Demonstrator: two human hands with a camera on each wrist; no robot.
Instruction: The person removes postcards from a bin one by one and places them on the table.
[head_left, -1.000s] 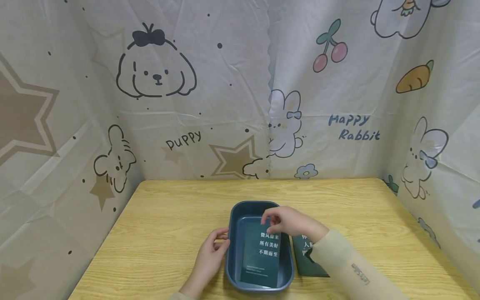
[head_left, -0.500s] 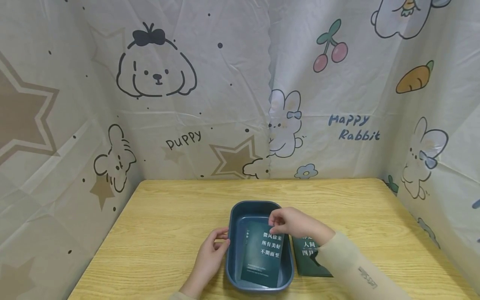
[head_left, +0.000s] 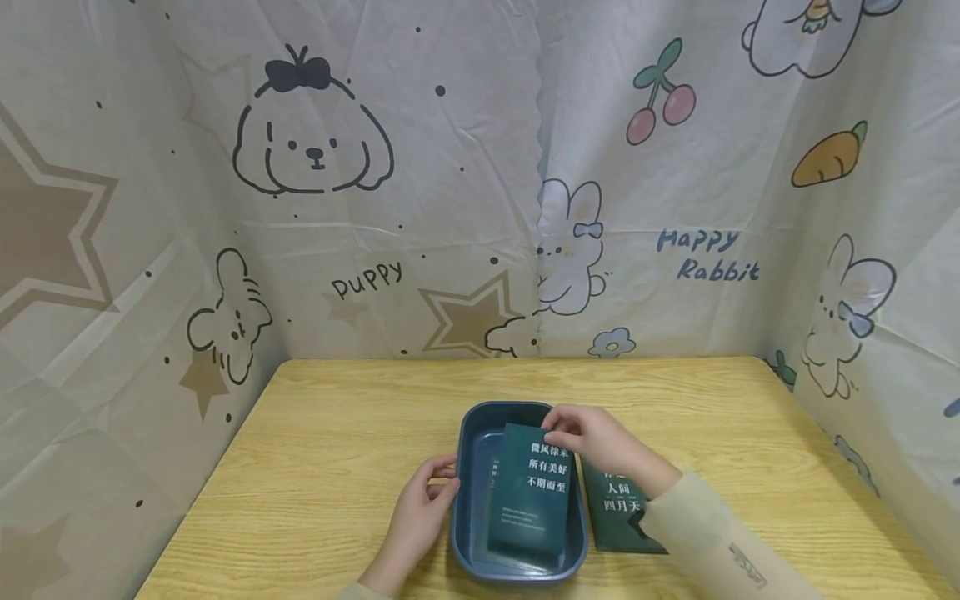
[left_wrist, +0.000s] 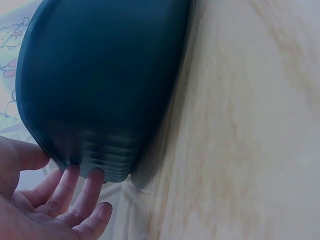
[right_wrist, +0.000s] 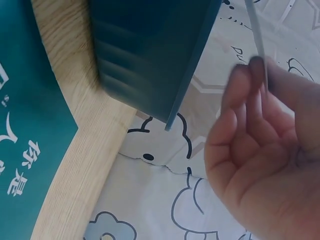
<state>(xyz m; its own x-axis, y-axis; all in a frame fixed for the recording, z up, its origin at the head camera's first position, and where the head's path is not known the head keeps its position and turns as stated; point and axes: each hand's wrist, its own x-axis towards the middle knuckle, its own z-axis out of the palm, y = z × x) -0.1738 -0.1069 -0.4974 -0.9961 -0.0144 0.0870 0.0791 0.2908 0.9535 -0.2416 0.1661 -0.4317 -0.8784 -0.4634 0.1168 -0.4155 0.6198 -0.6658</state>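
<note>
In the head view my right hand [head_left: 592, 435] pinches the top right corner of a thin dark green booklet [head_left: 525, 517] with white writing. The right wrist view shows its pale edge [right_wrist: 257, 37] between thumb and fingertips. Its lower part overlaps the blue bin [head_left: 467, 517]. Beneath it, a strip of a second dark booklet [head_left: 491, 492] shows inside the bin. My left hand [head_left: 420, 504] is at the bin's left side. In the left wrist view its relaxed fingers [left_wrist: 93, 185] touch the outer wall, with the thumb at the rim.
Another green booklet [head_left: 618, 525] with white writing lies on the wooden table [head_left: 337, 450] right of the bin, partly hidden by the right sleeve [head_left: 720, 533]. A printed curtain [head_left: 450, 208] hangs behind the table and at both sides.
The right hand has moved slightly right and up with the booklet, which has lifted and slid away from the second one below. The left hand and the bin have stayed in place.
</note>
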